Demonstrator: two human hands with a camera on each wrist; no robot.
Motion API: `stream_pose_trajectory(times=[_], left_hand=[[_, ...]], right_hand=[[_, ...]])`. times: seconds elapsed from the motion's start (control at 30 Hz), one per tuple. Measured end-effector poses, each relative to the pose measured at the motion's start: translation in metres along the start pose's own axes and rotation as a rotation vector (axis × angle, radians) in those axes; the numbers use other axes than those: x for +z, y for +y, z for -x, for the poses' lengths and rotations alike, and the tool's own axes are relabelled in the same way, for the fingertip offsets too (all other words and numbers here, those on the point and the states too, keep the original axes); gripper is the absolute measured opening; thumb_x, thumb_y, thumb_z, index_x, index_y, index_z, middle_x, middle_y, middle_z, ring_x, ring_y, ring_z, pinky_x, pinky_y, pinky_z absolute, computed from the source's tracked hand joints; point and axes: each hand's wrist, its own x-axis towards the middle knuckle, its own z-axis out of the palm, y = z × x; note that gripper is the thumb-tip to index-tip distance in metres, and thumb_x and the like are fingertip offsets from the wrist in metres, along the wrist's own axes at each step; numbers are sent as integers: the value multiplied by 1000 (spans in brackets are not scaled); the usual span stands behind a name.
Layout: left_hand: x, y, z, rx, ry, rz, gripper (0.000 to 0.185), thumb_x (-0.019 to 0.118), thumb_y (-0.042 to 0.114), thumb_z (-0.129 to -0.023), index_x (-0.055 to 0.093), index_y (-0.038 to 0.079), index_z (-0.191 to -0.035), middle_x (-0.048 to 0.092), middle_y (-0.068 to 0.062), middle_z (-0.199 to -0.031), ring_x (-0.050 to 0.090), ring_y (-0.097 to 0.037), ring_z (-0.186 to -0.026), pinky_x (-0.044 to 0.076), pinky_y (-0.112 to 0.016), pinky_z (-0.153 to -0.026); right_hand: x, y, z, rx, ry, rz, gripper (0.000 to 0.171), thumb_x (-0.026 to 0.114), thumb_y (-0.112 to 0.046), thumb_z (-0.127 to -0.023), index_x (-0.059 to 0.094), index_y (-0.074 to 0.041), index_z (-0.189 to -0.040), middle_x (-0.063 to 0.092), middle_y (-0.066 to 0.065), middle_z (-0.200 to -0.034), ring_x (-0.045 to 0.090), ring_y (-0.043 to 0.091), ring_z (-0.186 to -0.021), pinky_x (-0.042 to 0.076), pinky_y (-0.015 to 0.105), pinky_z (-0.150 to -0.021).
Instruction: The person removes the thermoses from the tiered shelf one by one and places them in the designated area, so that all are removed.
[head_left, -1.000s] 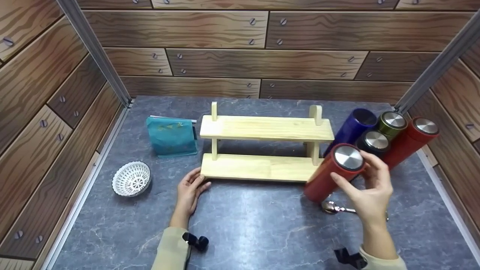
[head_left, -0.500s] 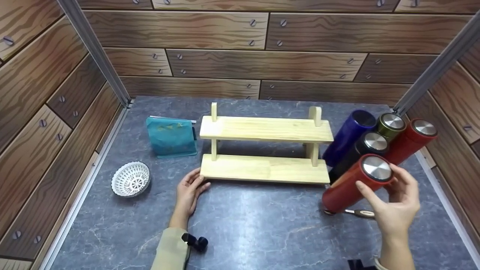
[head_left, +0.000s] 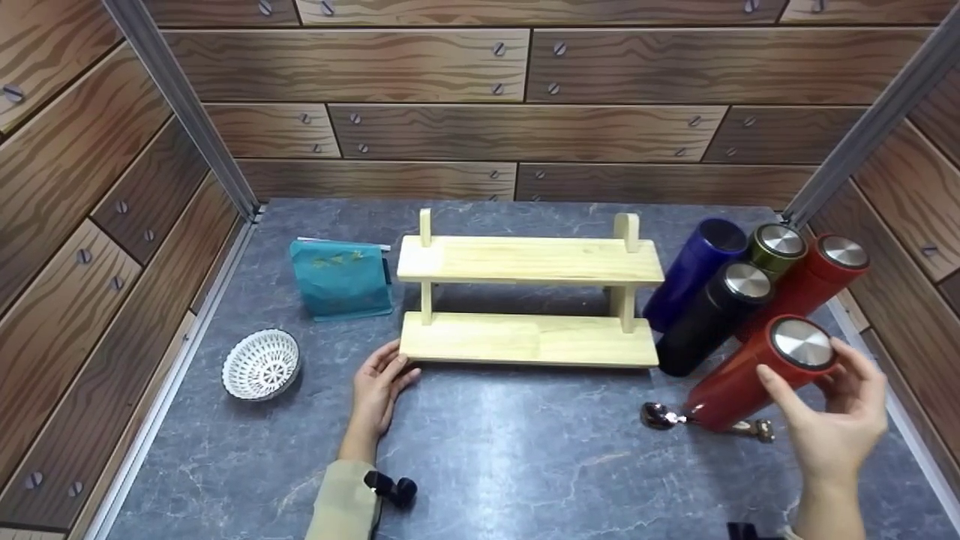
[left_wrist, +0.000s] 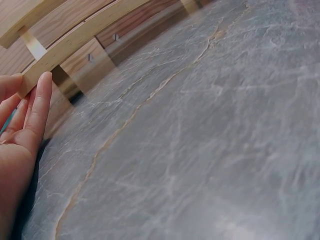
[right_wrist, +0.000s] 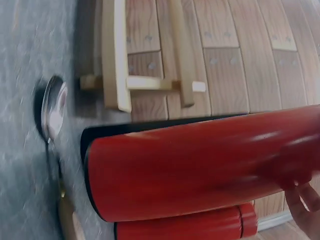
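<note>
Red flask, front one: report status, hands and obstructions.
Right hand grips the near red flask at its steel cap, flask upright. Left hand open, fingers touching the wooden rack. Spoon lies at the flask's base; black flask close behind.

A grey marbled table [head_left: 525,465] was seen carrying a two-tier wooden rack [head_left: 529,300] near its middle. A teal pouch [head_left: 341,277] and a white woven bowl [head_left: 261,364] were set to its left; five flasks [head_left: 720,315] and a spoon [head_left: 664,415] were placed at its right.
</note>
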Motion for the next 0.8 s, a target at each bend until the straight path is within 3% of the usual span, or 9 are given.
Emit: stream_pose_trajectory(times=[0.17, 0.4, 0.8], left_hand=[[0, -1, 0, 2, -3, -1, 45, 68, 4, -84, 52, -3, -126, 54, -19, -113, 59, -28, -98, 54, -44, -84], [1, -2, 0, 7, -6, -20, 45, 68, 7, -84, 52, -2, -126, 54, -19, -114, 59, -28, -98, 54, -44, -84], [0, 0, 1, 3, -6, -21, 46, 68, 6, -84, 52, -2, -126, 53, -19, -114, 59, -29, -98, 54, -43, -84]], right_hand=[[-19, 13, -11, 31, 42, -23, 68, 67, 34, -50, 54, 13, -113, 60, 20, -104, 58, 25, -92, 50, 23, -79], [-36, 33, -27, 49, 71, 87, 70, 72, 30, -50, 56, 9, -115, 59, 20, -109, 56, 26, -98, 49, 24, -80], [-35, 52, -48, 155, 124, 194, 70, 77, 24, -53, 58, -1, -115, 58, 16, -114, 57, 25, -99, 51, 21, -79]])
